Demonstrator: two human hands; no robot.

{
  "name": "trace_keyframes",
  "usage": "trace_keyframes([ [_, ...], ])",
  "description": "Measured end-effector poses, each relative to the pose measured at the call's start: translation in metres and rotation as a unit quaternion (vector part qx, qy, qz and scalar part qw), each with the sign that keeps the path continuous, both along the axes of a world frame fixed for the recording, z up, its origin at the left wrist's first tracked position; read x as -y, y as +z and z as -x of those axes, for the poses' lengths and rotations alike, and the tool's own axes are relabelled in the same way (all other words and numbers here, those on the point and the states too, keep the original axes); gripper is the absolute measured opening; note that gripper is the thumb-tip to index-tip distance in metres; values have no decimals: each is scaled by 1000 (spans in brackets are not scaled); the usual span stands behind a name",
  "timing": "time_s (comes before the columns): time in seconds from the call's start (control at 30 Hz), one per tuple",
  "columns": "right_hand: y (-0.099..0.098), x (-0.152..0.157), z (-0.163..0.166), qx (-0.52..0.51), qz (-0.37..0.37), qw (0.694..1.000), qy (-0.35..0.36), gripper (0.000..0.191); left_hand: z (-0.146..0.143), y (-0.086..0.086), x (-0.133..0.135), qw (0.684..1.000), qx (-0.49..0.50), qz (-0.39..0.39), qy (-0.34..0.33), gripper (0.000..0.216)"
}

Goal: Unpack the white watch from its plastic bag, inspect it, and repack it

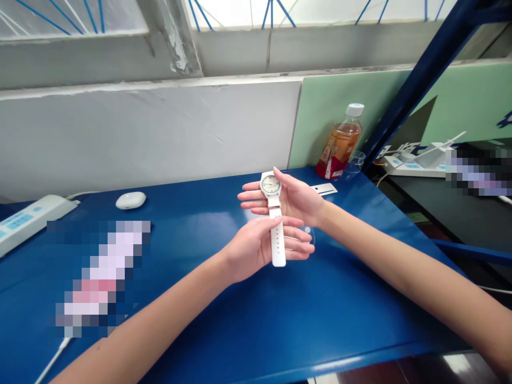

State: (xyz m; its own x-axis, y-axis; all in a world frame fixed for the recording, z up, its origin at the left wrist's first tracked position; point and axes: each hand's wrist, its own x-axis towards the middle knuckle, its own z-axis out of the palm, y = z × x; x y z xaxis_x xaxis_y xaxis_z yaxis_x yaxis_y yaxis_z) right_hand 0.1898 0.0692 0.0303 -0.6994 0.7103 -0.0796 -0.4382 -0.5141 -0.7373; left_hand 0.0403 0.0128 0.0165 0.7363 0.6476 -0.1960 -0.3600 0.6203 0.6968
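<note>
A white wristwatch with a round pale dial lies unfastened across both my palms, dial at the far end, holed strap toward me. My left hand is palm up; its thumb presses the strap against the hand while the other fingers stretch to the right. Beyond it, my right hand supports the dial end, its thumb on the case edge and its fingers extended to the left. A flat white slotted piece rests on the table just behind my right hand. Below the hands, a small clear object is partly hidden.
The blue table meets a wall at the back. A drink bottle stands at the back right beside a clear ring-shaped item. On the left are a white earbud case, a power strip and a blurred-out device with a cable.
</note>
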Motion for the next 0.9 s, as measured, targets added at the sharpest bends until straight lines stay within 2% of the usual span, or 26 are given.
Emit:
trace_keyframes([
  [0.13, 0, 2, 2, 1, -5, 1000, 2, 55, 2, -2, 3, 1000, 18, 15, -2, 33],
  [0.4, 5, 4, 2, -19, -8, 1000, 8, 73, -6, -3, 10, 999, -3, 44, 28, 48],
  [0.53, 6, 3, 1, -27, -2, 1000, 8, 80, -5, -3, 9, 999, -13, 42, 23, 50],
  [0.6, 3, 3, 1, -17, -5, 1000, -1, 72, -5, -1, 9, 999, -21, 38, 20, 49],
  [0.73, -5, 4, 1, 5, -52, 999, -8, 28, -6, 6, 11, 997, -69, 31, 30, 45],
  [0.9, -9, 4, -1, 7, -77, 997, -1, 29, -8, 9, 11, 995, -92, 32, 34, 42],
])
